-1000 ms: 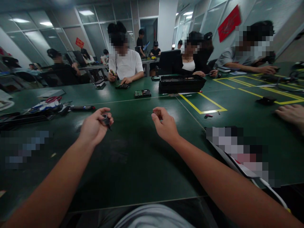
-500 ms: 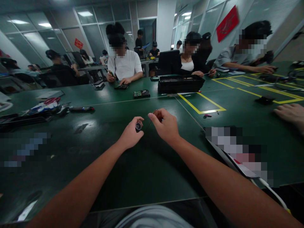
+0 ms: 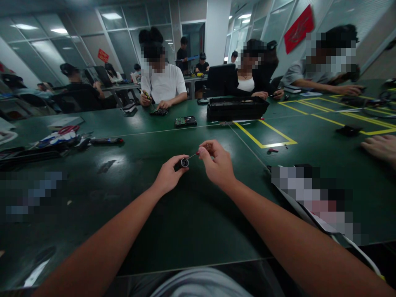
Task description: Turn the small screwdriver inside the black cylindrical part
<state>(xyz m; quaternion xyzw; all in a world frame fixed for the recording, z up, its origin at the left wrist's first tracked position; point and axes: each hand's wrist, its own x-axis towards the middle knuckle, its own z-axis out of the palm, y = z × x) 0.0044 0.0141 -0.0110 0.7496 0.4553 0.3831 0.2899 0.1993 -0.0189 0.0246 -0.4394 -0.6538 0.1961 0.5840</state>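
Note:
Pinched between the thumb and fingers of my left hand (image 3: 168, 175) is a small dark cylinder (image 3: 185, 163), its round hollow end turned toward me. I cannot make out what kind of part it is. My right hand (image 3: 218, 166) is closed on a slim screwdriver (image 3: 193, 156) with a reddish collar and a see-through brownish handle. Its thin metal shaft points left, and the tip is at the upper rim of the cylinder. Whether the tip touches the rim or goes behind it is unclear. Both hands are above the green tabletop (image 3: 185, 231).
A black open case (image 3: 237, 110) and a circuit-board drive (image 3: 185, 121) stand farther back. A dark pen-like tool (image 3: 107, 141) and a cluttered pile (image 3: 58, 138) lie left. A blurred-out flat object (image 3: 309, 194) with a white cable lies right, near another person's hand (image 3: 380, 147). Co-workers sit opposite.
My left hand has shifted slightly right and tilted the cylinder. The right hand has turned the screwdriver, so its shaft now points left and its tip is at the cylinder.

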